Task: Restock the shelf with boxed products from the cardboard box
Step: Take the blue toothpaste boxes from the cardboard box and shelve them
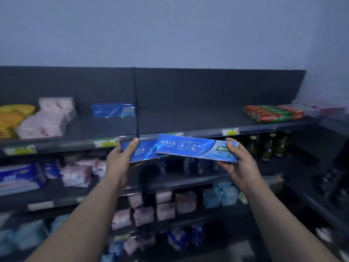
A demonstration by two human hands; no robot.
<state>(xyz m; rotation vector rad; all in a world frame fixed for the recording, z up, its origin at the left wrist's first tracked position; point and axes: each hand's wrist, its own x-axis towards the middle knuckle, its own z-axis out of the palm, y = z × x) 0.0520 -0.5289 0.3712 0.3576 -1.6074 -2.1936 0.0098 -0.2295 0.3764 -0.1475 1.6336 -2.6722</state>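
Each hand holds a long blue toothpaste box in front of the top shelf's front edge. My left hand grips the left end of one blue box. My right hand grips the right end of a second blue box, which overlaps the first and lies nearer to me. More of the same blue boxes sit stacked on the top shelf, left of a thin upright divider. The cardboard box is out of view.
The top shelf bears yellow packs and white-pink packs at left, red-green toothpaste boxes at right, and a dark bare stretch between. Lower shelves hold soft packs and dark bottles. Another shelf unit stands at far right.
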